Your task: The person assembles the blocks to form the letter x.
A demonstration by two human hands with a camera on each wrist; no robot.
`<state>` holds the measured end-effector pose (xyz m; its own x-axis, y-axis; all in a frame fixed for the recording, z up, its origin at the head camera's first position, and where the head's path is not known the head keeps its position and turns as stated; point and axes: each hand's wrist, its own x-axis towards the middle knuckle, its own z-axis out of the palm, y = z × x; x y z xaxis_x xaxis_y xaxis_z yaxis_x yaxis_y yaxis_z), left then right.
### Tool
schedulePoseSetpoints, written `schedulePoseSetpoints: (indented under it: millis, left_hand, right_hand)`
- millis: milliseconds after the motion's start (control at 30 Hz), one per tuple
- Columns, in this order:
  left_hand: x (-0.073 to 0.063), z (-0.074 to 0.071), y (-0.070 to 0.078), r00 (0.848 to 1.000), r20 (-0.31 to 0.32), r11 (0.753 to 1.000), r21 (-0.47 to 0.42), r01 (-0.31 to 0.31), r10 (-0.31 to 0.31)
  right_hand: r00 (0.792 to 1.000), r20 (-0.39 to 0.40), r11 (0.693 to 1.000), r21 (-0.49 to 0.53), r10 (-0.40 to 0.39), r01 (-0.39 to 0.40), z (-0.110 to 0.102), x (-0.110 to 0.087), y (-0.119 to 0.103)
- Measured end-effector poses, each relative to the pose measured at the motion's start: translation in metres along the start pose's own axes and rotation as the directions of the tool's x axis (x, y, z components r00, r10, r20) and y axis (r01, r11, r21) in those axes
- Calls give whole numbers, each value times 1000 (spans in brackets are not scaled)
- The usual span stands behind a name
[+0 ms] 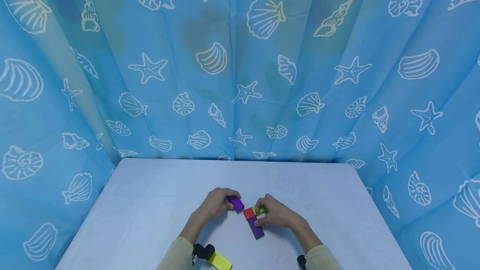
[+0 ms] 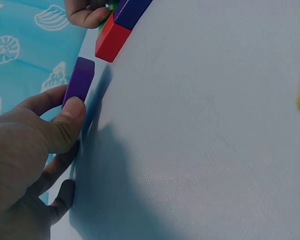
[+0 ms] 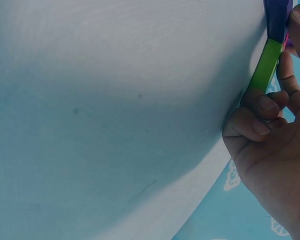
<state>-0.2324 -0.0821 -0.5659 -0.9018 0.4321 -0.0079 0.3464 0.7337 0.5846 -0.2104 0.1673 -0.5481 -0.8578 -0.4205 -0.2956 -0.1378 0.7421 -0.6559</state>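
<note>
My left hand (image 1: 217, 203) pinches a purple block (image 1: 236, 204) between thumb and fingers; in the left wrist view this purple block (image 2: 80, 80) is held just above the table, a small gap from a red block (image 2: 112, 40). My right hand (image 1: 276, 212) grips a group of touching blocks: the red block (image 1: 248, 213) at the corner, a green block (image 1: 259, 210) extending right from it and a dark purple block (image 1: 256, 228) extending toward me. Its thumb lies against the dark purple block; other fingers curl at the green block (image 3: 266, 65), partly covering it.
A yellow block (image 1: 220, 261) lies near the table's front, beside the black wrist strap on my left arm. The white table (image 1: 150, 178) ends at the back against a blue curtain (image 1: 232, 74) with white shell prints, which also hangs on both sides.
</note>
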Motion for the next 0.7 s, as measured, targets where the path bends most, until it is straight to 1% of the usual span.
schedulePoseSetpoints:
  millis: [200,600,700]
  left_hand:
    - [2,2,1,1000,0,1000,20,-4,4]
    - [7,3,1,1000,-2,999,37,-10,10]
    - [8,4,1,1000,2,999,34,-20,20]
  right_hand:
    - [1000,1,1000,-1,2,-2,0,1,0]
    - [1000,6,1000,-2,8,-8,0,0,-2]
    - [1000,8,1000,2,9,-9,0,1,-1]
